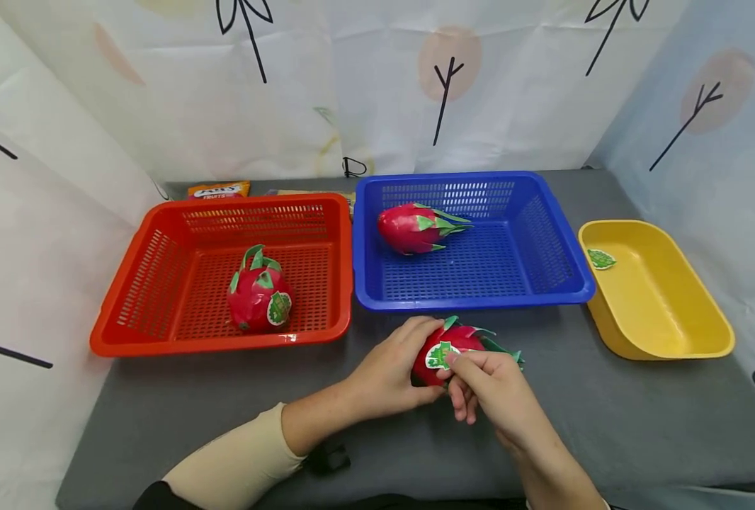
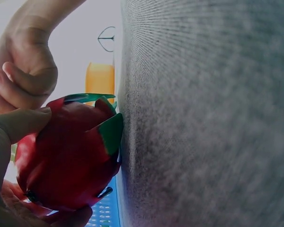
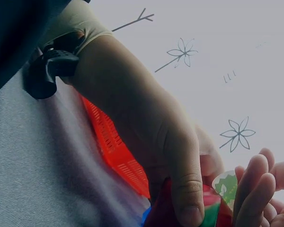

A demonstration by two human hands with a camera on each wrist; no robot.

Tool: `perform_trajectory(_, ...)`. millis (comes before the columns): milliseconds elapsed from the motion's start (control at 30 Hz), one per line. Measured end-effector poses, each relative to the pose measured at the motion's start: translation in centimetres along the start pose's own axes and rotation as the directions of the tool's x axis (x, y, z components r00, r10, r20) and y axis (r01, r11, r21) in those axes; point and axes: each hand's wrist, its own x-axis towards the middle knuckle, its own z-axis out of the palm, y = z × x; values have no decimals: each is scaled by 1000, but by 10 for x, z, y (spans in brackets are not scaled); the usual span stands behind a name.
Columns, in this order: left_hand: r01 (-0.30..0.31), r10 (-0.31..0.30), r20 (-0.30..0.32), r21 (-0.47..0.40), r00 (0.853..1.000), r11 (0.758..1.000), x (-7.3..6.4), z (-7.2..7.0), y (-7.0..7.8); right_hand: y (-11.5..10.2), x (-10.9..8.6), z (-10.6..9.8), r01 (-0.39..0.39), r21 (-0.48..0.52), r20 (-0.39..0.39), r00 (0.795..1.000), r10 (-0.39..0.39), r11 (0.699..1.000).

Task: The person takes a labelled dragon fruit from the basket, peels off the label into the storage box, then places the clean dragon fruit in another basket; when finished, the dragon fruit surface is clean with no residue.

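My left hand (image 1: 384, 372) grips a red dragon fruit (image 1: 465, 340) with green leaf tips, just in front of the blue basket. In the left wrist view the thumb lies over the top of the fruit (image 2: 68, 151) and fingers curl beneath it. A white-and-green leaf-shaped sticker (image 1: 440, 355) is on its upper side. Thumb and fingers of my right hand (image 1: 495, 389) pinch the sticker's right edge. Seen from the right wrist, the sticker (image 3: 226, 186) stands up from the fruit's skin beside the right fingers.
At left, a red basket (image 1: 221, 348) holds a dragon fruit (image 1: 253, 301) with a sticker. Another dragon fruit (image 1: 406, 228), no sticker showing, lies in the blue basket (image 1: 473, 304). A loose sticker (image 1: 600, 259) clings inside the yellow tub (image 1: 664, 297) at right. Snack packs (image 1: 219, 190) lie behind.
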Motion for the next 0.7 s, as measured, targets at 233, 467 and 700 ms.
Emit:
perform_trajectory(233, 7, -7, 11, -6, 1000, 1000, 0, 1, 0, -3, 2, -1, 3, 9, -10, 1000, -2, 1000)
perform_trajectory(467, -6, 6, 8, -1, 1000, 1000, -1, 3, 1, -7, -2, 0, 58, 16, -19, 998, -58, 998)
perform_trajectory(700, 27, -28, -12, -82, 1000, 996, 0, 1, -2, -36, -18, -6, 338, -8, -26, 941, -338, 941)
